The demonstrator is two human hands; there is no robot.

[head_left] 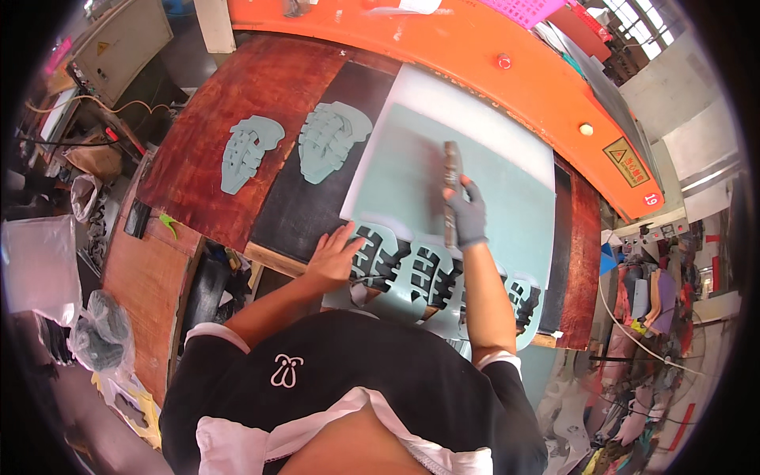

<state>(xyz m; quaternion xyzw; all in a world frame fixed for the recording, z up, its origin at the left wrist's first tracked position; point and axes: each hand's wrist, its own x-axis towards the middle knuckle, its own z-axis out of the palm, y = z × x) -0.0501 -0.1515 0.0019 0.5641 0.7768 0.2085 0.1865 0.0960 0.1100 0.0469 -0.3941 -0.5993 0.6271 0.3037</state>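
Note:
My right hand [469, 215], in a grey glove with bare fingertips, grips a cutting die [450, 170], a narrow metal-edged form seen nearly edge-on. It is raised over a pale green sheet [404, 150] and slightly blurred. My bare left hand [334, 257] lies with its fingers spread at the sheet's near left corner, beside the cut-out openings. The sheet's near strip [408, 305] is full of slotted holes and hangs over the table edge toward me. Stacked cut green pieces [328, 142] lie left of the sheet, and another cut piece [249, 154] is farther left.
An orange press beam [443, 39] with buttons spans the far side. Beneath the sheet is a white board [475, 103] on a black and reddish-brown table [206, 95]. A wooden side table [146, 277] stands at left; scrap material [633, 396] is heaped at right.

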